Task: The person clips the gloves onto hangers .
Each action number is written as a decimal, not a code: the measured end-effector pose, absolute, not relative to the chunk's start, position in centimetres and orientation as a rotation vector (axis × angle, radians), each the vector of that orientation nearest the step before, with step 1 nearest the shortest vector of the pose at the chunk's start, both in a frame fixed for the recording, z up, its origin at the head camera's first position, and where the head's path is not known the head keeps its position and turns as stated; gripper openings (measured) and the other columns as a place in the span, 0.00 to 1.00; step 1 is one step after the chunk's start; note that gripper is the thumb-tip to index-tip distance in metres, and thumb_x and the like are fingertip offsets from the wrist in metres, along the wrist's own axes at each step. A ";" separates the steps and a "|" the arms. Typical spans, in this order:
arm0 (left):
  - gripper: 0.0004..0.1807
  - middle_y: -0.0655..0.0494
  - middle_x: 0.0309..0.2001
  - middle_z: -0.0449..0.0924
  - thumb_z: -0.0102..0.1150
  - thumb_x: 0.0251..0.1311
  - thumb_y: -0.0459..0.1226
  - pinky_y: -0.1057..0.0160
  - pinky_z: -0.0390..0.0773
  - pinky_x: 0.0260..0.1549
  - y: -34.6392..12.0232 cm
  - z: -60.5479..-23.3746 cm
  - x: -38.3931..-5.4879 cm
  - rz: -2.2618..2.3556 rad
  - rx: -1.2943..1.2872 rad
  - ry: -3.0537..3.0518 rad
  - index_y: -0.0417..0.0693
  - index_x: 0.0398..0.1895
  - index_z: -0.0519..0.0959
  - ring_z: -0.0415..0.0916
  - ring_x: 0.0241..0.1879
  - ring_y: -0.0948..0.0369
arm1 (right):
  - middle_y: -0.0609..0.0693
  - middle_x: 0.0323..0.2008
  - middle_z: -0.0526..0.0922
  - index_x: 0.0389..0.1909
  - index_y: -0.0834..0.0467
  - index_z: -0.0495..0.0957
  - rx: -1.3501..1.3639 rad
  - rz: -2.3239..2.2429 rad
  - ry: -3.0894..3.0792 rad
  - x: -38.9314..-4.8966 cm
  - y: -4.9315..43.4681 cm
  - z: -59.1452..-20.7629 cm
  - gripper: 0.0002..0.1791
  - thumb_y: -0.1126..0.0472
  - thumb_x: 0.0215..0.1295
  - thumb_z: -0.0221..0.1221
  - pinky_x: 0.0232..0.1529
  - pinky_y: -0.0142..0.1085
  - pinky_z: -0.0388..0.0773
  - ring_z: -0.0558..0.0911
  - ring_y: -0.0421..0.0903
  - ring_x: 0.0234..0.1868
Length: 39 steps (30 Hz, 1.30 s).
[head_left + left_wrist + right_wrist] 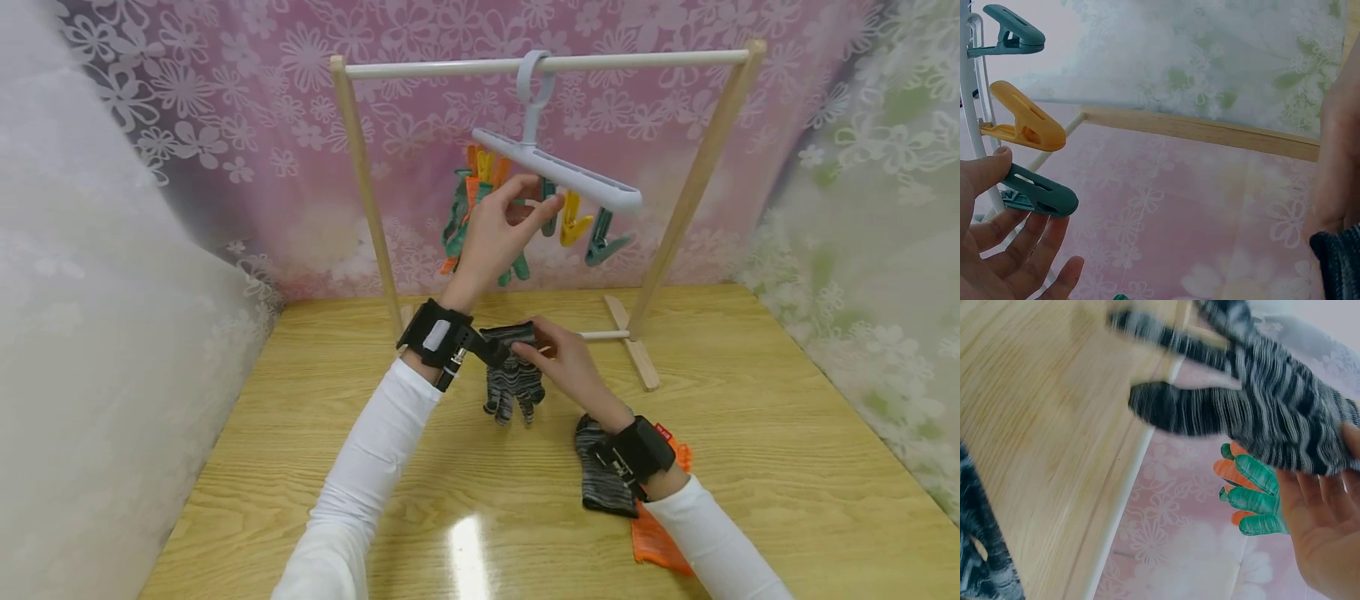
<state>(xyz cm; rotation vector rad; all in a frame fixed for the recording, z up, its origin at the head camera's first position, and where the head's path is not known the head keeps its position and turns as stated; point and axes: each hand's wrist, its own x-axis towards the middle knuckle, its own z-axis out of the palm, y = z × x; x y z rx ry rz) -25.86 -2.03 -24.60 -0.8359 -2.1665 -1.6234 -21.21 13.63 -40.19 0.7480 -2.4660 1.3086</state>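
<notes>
A grey hanger (577, 177) with clips hangs from the rack's bar. My left hand (495, 233) is raised to it, thumb and fingers pinching a dark green clip (1040, 190). Beside that clip are a yellow clip (1025, 119) and another green clip (1013, 32). Lower down, my right hand (566, 362) holds a black-and-grey striped knit glove (513, 383) near its cuff, its fingers dangling. In the right wrist view the striped glove (1272, 400) is slightly blurred, with my right hand (1329, 531) at its cuff end.
Green and orange gloves (1257, 494) hang from clips at the hanger's far end. Another striped glove (606, 479) and an orange glove (660, 537) lie on the wooden table (337, 500), partly under my right forearm. The rack's wooden post (697, 183) and foot (633, 350) stand at right.
</notes>
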 end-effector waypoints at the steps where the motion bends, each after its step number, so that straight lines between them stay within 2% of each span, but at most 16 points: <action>1: 0.24 0.49 0.56 0.80 0.62 0.70 0.42 0.65 0.81 0.49 -2.0 -24.6 -25.8 -1.624 -0.838 -2.166 0.44 0.66 0.75 0.83 0.49 0.59 | 0.52 0.26 0.73 0.40 0.61 0.75 0.732 1.327 -2.437 -21.3 13.7 -40.1 0.09 0.59 0.71 0.64 0.31 0.38 0.81 0.84 0.49 0.31; 3: 0.24 0.49 0.56 0.80 0.62 0.70 0.42 0.65 0.81 0.49 -2.0 -24.5 -25.9 -1.622 -0.845 -2.164 0.43 0.66 0.75 0.83 0.50 0.59 | 0.53 0.25 0.73 0.37 0.61 0.76 0.696 1.337 -2.377 -21.5 13.8 -40.1 0.09 0.59 0.71 0.63 0.30 0.36 0.78 0.83 0.49 0.31; 6: 0.24 0.49 0.55 0.80 0.63 0.70 0.41 0.65 0.81 0.49 -2.1 -24.5 -26.0 -1.627 -0.852 -2.166 0.43 0.65 0.75 0.83 0.49 0.58 | 0.56 0.27 0.78 0.38 0.64 0.79 0.644 1.343 -2.289 -21.7 13.8 -39.7 0.09 0.61 0.71 0.63 0.30 0.32 0.76 0.85 0.52 0.33; 9: 0.23 0.48 0.54 0.80 0.63 0.70 0.41 0.65 0.81 0.49 -2.2 -24.5 -26.0 -1.636 -0.857 -2.165 0.42 0.65 0.76 0.83 0.49 0.58 | 0.58 0.29 0.82 0.44 0.66 0.82 0.589 1.346 -2.209 -22.1 13.9 -39.3 0.09 0.63 0.71 0.63 0.27 0.28 0.74 0.86 0.55 0.36; 14: 0.22 0.48 0.54 0.81 0.63 0.70 0.40 0.64 0.80 0.50 -2.3 -24.5 -26.2 -1.641 -0.865 -2.161 0.42 0.64 0.77 0.84 0.49 0.58 | 0.55 0.21 0.72 0.47 0.66 0.82 0.534 1.389 -2.131 -22.7 14.2 -38.2 0.09 0.64 0.73 0.61 0.25 0.28 0.65 0.81 0.50 0.29; 16: 0.22 0.48 0.54 0.81 0.63 0.70 0.40 0.64 0.80 0.50 -2.3 -24.5 -26.3 -1.641 -0.868 -2.159 0.42 0.63 0.77 0.84 0.50 0.58 | 0.54 0.20 0.63 0.39 0.68 0.79 0.535 1.424 -2.115 -23.0 14.3 -37.7 0.08 0.64 0.74 0.59 0.26 0.29 0.63 0.73 0.46 0.25; 19: 0.22 0.48 0.55 0.81 0.63 0.69 0.39 0.63 0.80 0.50 -2.3 -24.5 -26.3 -1.645 -0.872 -2.154 0.42 0.63 0.77 0.83 0.51 0.57 | 0.54 0.22 0.59 0.30 0.69 0.70 0.527 1.499 -2.101 -23.1 14.5 -37.1 0.15 0.65 0.76 0.56 0.28 0.31 0.60 0.64 0.42 0.22; 21: 0.22 0.47 0.55 0.80 0.63 0.69 0.39 0.63 0.80 0.50 -2.3 -24.5 -26.3 -1.646 -0.872 -2.151 0.42 0.63 0.77 0.83 0.51 0.57 | 0.54 0.23 0.60 0.28 0.70 0.65 0.518 1.539 -2.097 -23.0 14.4 -36.5 0.17 0.66 0.77 0.54 0.30 0.31 0.62 0.65 0.41 0.23; 23: 0.21 0.47 0.56 0.80 0.63 0.69 0.39 0.63 0.80 0.50 -2.3 -24.6 -26.3 -1.653 -0.864 -2.151 0.42 0.63 0.77 0.82 0.52 0.57 | 0.54 0.24 0.62 0.28 0.71 0.65 0.514 1.565 -2.095 -22.5 14.2 -35.5 0.16 0.67 0.78 0.53 0.32 0.30 0.64 0.70 0.40 0.26; 26: 0.21 0.47 0.56 0.80 0.63 0.69 0.39 0.62 0.80 0.51 -2.3 -24.5 -26.3 -1.665 -0.853 -2.149 0.42 0.63 0.77 0.82 0.53 0.56 | 0.52 0.24 0.62 0.28 0.71 0.65 0.516 1.576 -2.084 -21.6 13.9 -33.8 0.16 0.68 0.78 0.52 0.32 0.31 0.64 0.70 0.40 0.27; 29: 0.22 0.47 0.56 0.80 0.63 0.69 0.39 0.62 0.80 0.52 -2.2 -24.5 -26.3 -1.670 -0.844 -2.151 0.42 0.63 0.77 0.81 0.54 0.54 | 0.50 0.21 0.58 0.25 0.70 0.63 0.518 1.578 -2.065 -20.9 13.6 -32.5 0.17 0.69 0.77 0.53 0.28 0.34 0.57 0.61 0.41 0.21; 32: 0.22 0.48 0.56 0.81 0.64 0.69 0.39 0.61 0.80 0.52 -2.1 -24.5 -26.3 -1.675 -0.841 -2.154 0.42 0.64 0.77 0.81 0.54 0.53 | 0.48 0.18 0.57 0.22 0.67 0.63 0.494 1.569 -2.064 -20.7 13.4 -31.8 0.19 0.69 0.76 0.54 0.25 0.34 0.55 0.58 0.39 0.18; 34: 0.22 0.48 0.56 0.81 0.63 0.69 0.39 0.61 0.80 0.52 -2.1 -24.5 -26.4 -1.679 -0.843 -2.151 0.42 0.64 0.77 0.82 0.54 0.53 | 0.47 0.18 0.57 0.23 0.66 0.65 0.473 1.566 -2.072 -20.6 13.4 -31.6 0.19 0.68 0.77 0.54 0.25 0.33 0.55 0.59 0.38 0.18; 36: 0.22 0.47 0.56 0.81 0.64 0.69 0.39 0.61 0.80 0.52 -2.1 -24.6 -26.4 -1.687 -0.841 -2.148 0.42 0.64 0.77 0.82 0.54 0.53 | 0.48 0.18 0.62 0.26 0.70 0.71 0.429 1.563 -2.088 -20.7 13.4 -31.5 0.17 0.67 0.77 0.55 0.27 0.31 0.60 0.68 0.36 0.22; 37: 0.22 0.48 0.56 0.81 0.64 0.69 0.39 0.62 0.80 0.51 -2.1 -24.6 -26.4 -1.690 -0.838 -2.148 0.42 0.63 0.77 0.82 0.54 0.54 | 0.51 0.20 0.69 0.29 0.72 0.75 0.415 1.566 -2.094 -20.7 13.4 -31.4 0.15 0.66 0.77 0.54 0.30 0.30 0.66 0.76 0.37 0.26; 39: 0.23 0.48 0.56 0.81 0.64 0.69 0.39 0.62 0.80 0.51 -2.0 -24.6 -26.3 -1.699 -0.830 -2.151 0.42 0.64 0.77 0.82 0.54 0.55 | 0.57 0.31 0.83 0.40 0.71 0.80 0.397 1.590 -2.089 -21.4 13.9 -32.2 0.13 0.64 0.77 0.55 0.43 0.32 0.77 0.85 0.43 0.41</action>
